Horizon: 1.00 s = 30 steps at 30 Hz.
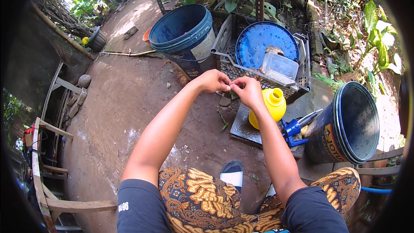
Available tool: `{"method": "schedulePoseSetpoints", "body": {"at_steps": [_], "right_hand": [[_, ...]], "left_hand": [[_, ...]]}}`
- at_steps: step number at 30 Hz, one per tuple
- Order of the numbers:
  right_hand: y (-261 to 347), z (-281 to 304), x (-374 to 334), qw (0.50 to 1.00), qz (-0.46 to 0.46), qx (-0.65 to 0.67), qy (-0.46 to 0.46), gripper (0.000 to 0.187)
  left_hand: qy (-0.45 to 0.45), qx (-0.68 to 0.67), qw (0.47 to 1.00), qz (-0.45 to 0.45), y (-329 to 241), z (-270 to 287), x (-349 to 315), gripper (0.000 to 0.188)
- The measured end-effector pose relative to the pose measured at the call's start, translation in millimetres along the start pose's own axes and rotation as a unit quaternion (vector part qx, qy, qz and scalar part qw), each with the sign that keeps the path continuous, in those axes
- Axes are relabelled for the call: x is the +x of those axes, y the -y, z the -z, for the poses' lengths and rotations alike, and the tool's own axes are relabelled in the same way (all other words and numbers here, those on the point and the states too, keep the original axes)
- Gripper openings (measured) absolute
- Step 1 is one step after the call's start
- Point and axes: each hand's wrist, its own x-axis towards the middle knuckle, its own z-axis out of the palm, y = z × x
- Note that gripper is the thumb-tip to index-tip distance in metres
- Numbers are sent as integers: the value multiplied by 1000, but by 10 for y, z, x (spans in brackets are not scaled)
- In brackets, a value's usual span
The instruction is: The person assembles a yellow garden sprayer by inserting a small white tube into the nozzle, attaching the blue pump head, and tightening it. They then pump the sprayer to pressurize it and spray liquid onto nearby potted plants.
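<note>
Tiny item pinched between hands (230, 85) (too small to tell)

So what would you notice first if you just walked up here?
Probably the two hands, left and right, pinching something too small to make out, right in the middle. Just under the right hand sits a bright yellow bottle on a dark slab. Then the big blue buckets: one behind the hands, another lying on its side to the right.
</note>
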Motion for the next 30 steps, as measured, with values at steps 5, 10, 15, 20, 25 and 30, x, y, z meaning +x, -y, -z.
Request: {"method": "schedulePoseSetpoints", "body": {"at_steps": [5,10,15,20,25,30], "right_hand": [[-2,26,5,1000,-1,15,-3,19],[11,83,-36,999,14,-27,-20,18],[179,203,-9,999,14,8,-50,18],[423,656,22,999,31,40,3,19],[794,997,-42,994,23,103,-2,19],[1361,1400,-314,980,175,20,-95,12]], "left_hand": [[17,-65,998,-21,233,-4,70,32],[3,4,1000,0,142,-4,59,29],[-59,200,977,35,249,30,49,18],[-134,180,973,61,-230,285,-142,43],[-80,-76,986,-126,-664,672,-333,20],[-27,-221,942,-251,-1135,700,-651,17]]}}
